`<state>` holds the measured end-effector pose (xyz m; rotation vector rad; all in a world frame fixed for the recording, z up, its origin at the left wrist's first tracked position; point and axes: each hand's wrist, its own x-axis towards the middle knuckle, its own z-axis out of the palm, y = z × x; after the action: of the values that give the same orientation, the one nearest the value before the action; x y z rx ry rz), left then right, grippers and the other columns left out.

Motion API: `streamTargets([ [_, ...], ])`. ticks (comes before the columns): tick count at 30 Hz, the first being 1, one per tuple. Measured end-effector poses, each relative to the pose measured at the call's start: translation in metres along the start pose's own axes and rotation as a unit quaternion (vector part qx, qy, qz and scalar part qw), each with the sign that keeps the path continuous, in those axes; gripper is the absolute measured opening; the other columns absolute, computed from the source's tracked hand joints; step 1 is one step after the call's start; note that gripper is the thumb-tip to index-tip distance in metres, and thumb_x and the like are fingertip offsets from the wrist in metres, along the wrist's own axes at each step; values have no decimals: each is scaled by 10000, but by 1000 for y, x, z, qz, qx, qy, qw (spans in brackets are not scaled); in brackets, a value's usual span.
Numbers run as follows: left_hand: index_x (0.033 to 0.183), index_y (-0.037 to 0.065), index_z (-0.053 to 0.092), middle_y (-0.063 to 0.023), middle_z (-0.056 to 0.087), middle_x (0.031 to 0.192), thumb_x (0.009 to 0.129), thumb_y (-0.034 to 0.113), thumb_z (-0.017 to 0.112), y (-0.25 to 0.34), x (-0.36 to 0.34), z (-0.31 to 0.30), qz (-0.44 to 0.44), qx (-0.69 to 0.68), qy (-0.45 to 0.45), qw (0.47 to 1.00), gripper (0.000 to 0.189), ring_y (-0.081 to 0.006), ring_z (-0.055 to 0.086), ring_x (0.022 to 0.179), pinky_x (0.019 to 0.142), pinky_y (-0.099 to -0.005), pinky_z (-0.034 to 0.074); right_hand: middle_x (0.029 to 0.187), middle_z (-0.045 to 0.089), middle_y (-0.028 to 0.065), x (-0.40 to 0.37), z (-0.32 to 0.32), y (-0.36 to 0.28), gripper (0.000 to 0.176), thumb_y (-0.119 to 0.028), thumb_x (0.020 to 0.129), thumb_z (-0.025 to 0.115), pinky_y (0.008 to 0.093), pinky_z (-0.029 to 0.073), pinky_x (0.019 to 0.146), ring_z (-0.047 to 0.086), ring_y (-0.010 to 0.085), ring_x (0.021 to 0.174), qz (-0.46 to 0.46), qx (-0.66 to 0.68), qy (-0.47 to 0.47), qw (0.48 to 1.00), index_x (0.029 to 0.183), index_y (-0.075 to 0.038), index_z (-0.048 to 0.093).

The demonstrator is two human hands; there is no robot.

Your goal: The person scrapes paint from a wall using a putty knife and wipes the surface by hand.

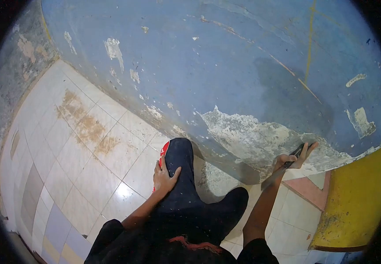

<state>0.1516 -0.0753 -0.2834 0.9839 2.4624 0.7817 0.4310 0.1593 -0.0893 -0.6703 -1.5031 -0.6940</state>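
Observation:
I am crouched on a tiled floor facing a blue wall [225, 57] with peeling paint. My right hand [292, 157] holds a dark flat tool, likely a scraper [295, 155], pressed against the flaked white patch [243, 127] low on the wall. My left hand [165, 176] rests flat on my left knee [180, 154], which is in dark trousers. A red object [164, 149] shows just beside that knee, mostly hidden by the leg.
White floor tiles [89, 167] spread to the left, with a brown stain [87, 125] near the wall. A yellow painted surface [353, 202] stands at the right, with a pinkish tile [307, 187] beside it. A grey rough wall [5, 88] closes the far left.

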Motion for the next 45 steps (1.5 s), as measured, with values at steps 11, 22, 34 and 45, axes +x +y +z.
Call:
streamTargets([
  [11, 1399, 41, 163, -314, 302, 1311, 774, 623, 491, 0, 19, 13, 29, -4, -51, 998, 915, -436, 327, 1212, 977, -505, 295, 1314, 394, 231, -4, 5, -2, 380, -251, 940, 265, 517, 359, 991, 380, 403, 1223, -47, -78, -22, 996, 1213, -84, 470],
  [22, 1408, 39, 111, -306, 288, 1332, 766, 643, 494, -13, 43, 30, 35, 9, -109, 993, 961, -440, 332, 1215, 983, -482, 314, 1269, 420, 281, -10, 16, 5, 338, -217, 911, 319, 514, 356, 977, 410, 434, 1188, -64, -94, 18, 993, 1125, -16, 487],
  [34, 1400, 57, 179, -311, 333, 1297, 770, 591, 532, -17, 34, 21, 45, -50, -85, 994, 898, -435, 360, 1193, 992, -447, 319, 1259, 416, 296, -15, 18, -2, 365, -242, 929, 304, 519, 359, 984, 409, 421, 1193, -9, -46, 33, 998, 1115, -3, 509],
  [45, 1411, 86, 155, -289, 332, 1323, 756, 636, 505, -8, 31, 20, 8, -24, -95, 995, 924, -412, 358, 1218, 1001, -439, 315, 1216, 489, 252, -44, -3, 31, 388, -228, 921, 255, 563, 335, 983, 422, 399, 1195, -57, -11, -21, 998, 1121, -34, 525],
])
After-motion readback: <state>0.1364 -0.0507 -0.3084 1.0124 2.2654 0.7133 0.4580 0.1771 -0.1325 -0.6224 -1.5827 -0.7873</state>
